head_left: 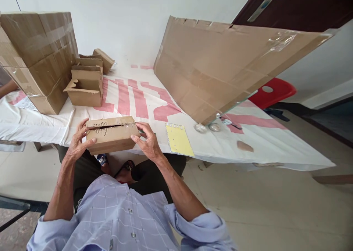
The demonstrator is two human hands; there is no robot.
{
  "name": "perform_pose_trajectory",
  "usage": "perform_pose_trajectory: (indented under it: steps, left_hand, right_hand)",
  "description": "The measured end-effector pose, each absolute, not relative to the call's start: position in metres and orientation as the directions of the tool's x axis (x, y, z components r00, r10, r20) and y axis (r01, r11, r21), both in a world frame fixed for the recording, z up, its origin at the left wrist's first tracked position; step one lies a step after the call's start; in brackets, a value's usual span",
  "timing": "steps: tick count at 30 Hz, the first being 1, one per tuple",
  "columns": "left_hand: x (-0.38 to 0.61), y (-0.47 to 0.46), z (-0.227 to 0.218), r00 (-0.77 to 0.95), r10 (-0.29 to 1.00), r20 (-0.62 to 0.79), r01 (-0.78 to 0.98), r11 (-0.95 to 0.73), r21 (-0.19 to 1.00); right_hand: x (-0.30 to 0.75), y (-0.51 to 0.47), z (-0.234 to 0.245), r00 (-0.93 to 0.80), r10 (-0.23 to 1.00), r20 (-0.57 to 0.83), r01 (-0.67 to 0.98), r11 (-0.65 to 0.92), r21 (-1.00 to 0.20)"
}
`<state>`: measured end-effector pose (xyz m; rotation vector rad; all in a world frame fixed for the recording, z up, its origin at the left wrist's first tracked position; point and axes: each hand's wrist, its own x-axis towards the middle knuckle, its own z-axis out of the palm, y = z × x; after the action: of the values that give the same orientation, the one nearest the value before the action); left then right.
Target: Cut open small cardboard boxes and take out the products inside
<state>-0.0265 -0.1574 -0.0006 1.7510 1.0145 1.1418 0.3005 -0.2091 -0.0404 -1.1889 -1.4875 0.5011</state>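
A small brown cardboard box (113,140) is at the table's front edge, tilted toward me. Along its top runs a dark slit between two flaps with rows of small holes or torn marks. My left hand (78,142) grips its left end, thumb on the near side. On the right end, my right hand (147,142) holds the box with the thumb in front and fingers at the top edge. The undersides of both grips are hidden. Just right of my right hand lies a yellow sheet (179,139) with a ragged edge.
Several open small boxes (84,96) stand at the back left beside a large taped carton stack (41,56). A large cardboard panel (215,67) leans on the right. Tape rolls (200,128) and a cardboard scrap (245,146) lie near it. Another person's arm (8,88) shows far left.
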Motion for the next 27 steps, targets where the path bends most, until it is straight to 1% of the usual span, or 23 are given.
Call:
perform_pose_trajectory:
  steps: [5,11,16,20,23,27]
  left_hand:
    - [-0.026,-0.157,-0.001,0.283,0.91,0.303,0.262,-0.377,0.888]
    - [-0.027,-0.159,-0.002,0.312,0.892,0.326,0.246,-0.407,0.879]
    - [-0.025,-0.162,-0.002,0.399,0.843,0.362,0.254,-0.481,0.839]
    - [-0.022,-0.16,-0.015,0.4,0.817,0.415,0.234,-0.529,0.815]
    - [-0.02,-0.161,-0.03,0.383,0.836,0.393,0.246,-0.502,0.829]
    - [-0.016,-0.165,-0.044,0.4,0.842,0.361,0.246,-0.478,0.843]
  right_hand:
    - [0.302,-0.21,-0.04,0.112,0.874,0.473,0.399,0.396,-0.827]
    - [0.305,-0.208,-0.048,0.151,0.879,0.452,0.373,0.373,-0.85]
    - [0.315,-0.203,-0.06,0.229,0.901,0.37,0.301,0.296,-0.907]
    - [0.322,-0.2,-0.065,0.255,0.909,0.331,0.237,0.273,-0.932]
    - [0.324,-0.2,-0.063,0.265,0.91,0.318,0.237,0.258,-0.937]
    - [0.329,-0.201,-0.063,0.271,0.905,0.327,0.265,0.256,-0.929]
